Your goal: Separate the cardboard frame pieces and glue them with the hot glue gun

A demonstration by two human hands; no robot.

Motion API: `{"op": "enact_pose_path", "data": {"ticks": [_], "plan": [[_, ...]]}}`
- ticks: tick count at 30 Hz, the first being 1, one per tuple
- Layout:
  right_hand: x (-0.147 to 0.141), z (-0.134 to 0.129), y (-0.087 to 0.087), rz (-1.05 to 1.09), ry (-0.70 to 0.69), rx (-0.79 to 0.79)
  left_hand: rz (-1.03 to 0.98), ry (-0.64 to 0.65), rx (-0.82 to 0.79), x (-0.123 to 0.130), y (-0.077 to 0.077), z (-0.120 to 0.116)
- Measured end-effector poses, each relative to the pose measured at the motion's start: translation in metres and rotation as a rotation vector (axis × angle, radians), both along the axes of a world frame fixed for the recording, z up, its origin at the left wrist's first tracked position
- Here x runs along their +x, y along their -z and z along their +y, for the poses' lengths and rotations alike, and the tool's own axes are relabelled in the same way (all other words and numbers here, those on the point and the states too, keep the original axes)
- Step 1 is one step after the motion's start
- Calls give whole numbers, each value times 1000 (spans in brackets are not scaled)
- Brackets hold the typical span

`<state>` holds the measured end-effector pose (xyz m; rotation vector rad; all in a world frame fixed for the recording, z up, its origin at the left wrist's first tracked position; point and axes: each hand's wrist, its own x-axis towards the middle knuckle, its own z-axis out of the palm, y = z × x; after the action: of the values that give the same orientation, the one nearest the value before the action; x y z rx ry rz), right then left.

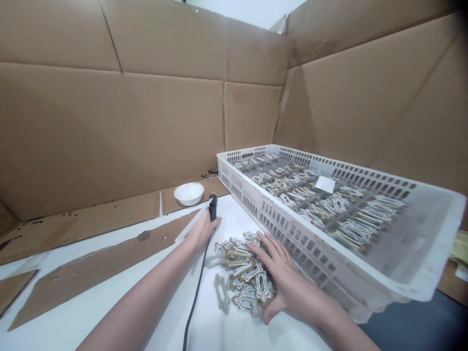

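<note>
My left hand (203, 229) is shut around a black corded tool handle (212, 207), and a long white strip (192, 222) runs down beside it. The tool's black cable (195, 297) trails towards me across the white table (219, 219). My right hand (288, 282) lies open with fingers spread, touching a loose pile of flat, ornate brown pieces with white outlines (243, 273). One pale piece (221, 293) lies just left of the pile. Many similar pieces fill a white slotted plastic crate (281, 219) beside my right hand.
A white bowl (188, 193) stands near the table's back edge. Brown cardboard sheets (87, 263) lie on the table at left, and cardboard walls (109, 122) rise behind it. A white paper slip (324, 184) lies on the crate's contents.
</note>
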<state>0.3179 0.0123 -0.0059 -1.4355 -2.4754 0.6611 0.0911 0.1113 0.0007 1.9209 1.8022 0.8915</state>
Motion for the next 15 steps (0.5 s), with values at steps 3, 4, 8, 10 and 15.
{"op": "enact_pose_path", "data": {"ticks": [3,4,8,10,15], "plan": [[4,0,0,29,7,-37,-22,13,-22,-6,-1,8],[4,1,0,36,19,-45,-36,24,-32,-11,-3,8],[4,2,-1,8,63,-59,-126,54,-81,-46,-17,-10],[5,3,3,-23,70,-69,-252,76,-147,-66,-28,-28],[15,8,34,-32,35,126,-469,-18,-154,-116,-48,-80]]}}
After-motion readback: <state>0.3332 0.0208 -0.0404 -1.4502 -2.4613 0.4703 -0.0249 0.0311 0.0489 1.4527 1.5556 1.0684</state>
